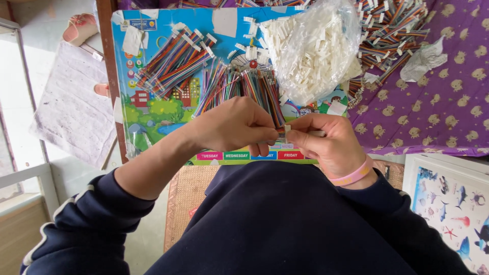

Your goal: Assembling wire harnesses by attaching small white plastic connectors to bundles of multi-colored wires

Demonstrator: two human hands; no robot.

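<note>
My left hand [237,125] pinches the end of a multicoloured ribbon cable [275,109], which runs up from my fingers to a fanned bundle of similar cables. My right hand [323,137], with a pink band on its wrist, holds a small white plastic connector [288,129] against the end of that cable. Both hands meet just above my lap, over the lower edge of a colourful picture board [153,109].
A clear bag of white connectors [313,48] lies on the board's upper right. Two bundles of coloured cables [173,63] rest on the board; more finished cables [395,30] are piled on the purple patterned cloth [443,102]. A sea-animal poster [453,209] lies at lower right.
</note>
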